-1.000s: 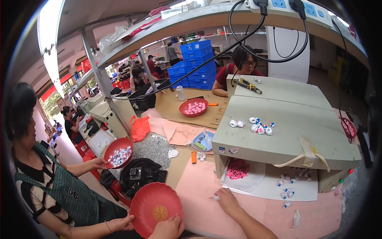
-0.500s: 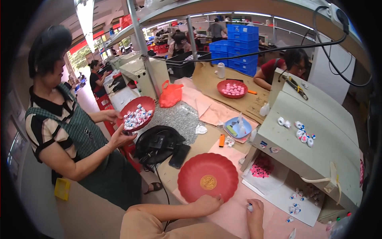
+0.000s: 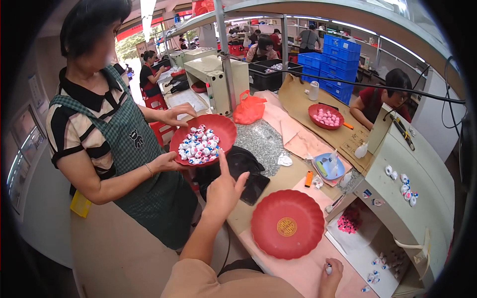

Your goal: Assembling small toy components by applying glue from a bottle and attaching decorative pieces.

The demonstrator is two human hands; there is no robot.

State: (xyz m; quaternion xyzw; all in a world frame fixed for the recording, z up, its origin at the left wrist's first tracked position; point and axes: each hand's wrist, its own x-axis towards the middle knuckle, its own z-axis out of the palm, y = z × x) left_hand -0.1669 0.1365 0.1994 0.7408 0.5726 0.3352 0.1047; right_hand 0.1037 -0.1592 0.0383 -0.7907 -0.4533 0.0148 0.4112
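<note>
My left hand is raised with the index finger and thumb stretched out and nothing in it. Its fingertip points at the near rim of a red scalloped tray, held by a co-worker in a green checked apron. Heaped in that tray are many small white pieces with blue and pink marks. Low on the pink-covered bench, my right hand is closed round a small white piece, partly hidden by the fingers. Just above that hand lies another red scalloped tray, bare, with a gold emblem.
A grey-green cabinet stands at the right, with white pieces on top and pink bits inside. Near the red tray are an orange lighter, a blue dish and a dark phone. A metal post rises behind.
My left hand has left the bare tray's edge and risen leftward to the co-worker's tray. That tray has come nearer to me. My view has swung left; my right hand still holds its piece.
</note>
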